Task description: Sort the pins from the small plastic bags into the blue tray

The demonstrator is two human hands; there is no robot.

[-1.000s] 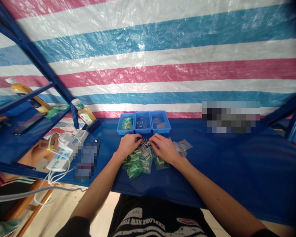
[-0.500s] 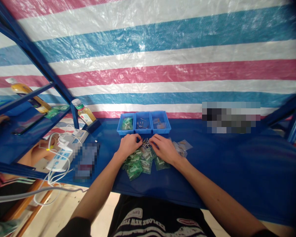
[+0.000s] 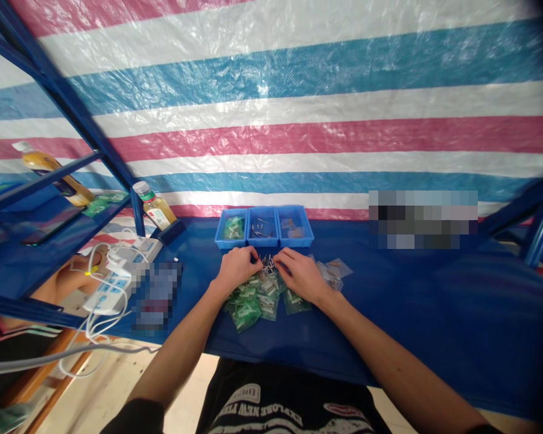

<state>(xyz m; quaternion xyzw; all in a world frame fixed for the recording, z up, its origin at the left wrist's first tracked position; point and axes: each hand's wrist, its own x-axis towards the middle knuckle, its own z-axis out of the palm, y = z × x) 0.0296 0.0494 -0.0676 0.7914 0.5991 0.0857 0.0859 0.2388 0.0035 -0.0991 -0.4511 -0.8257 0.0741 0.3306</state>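
Note:
Both of my hands are over a heap of small metal pins (image 3: 268, 263) on the blue table. My left hand (image 3: 239, 266) lies at the heap's left side, thumb and fingers closed in a pinch; anything in it is too small to make out. From the right, my right hand (image 3: 302, 275) reaches in with its fingers bent together at the pins, and whatever they grip is hidden. Under and in front of the hands lie green plastic bags (image 3: 245, 312) and clear bags (image 3: 268, 305) of small metal parts. More clear bags (image 3: 337, 269) are beside my right hand.
Three joined blue bins (image 3: 262, 241) stand behind the hands, holding a green bag, loose pins and clear bags. To the left are a phone (image 3: 157, 295), a white power strip (image 3: 111, 292) with cables, and a juice bottle (image 3: 159, 211). Another person's arm (image 3: 67, 278) shows beyond the frame.
My hands stay almost in place over the pins. The view has shifted slightly, and the other person's hand at the far left has moved.

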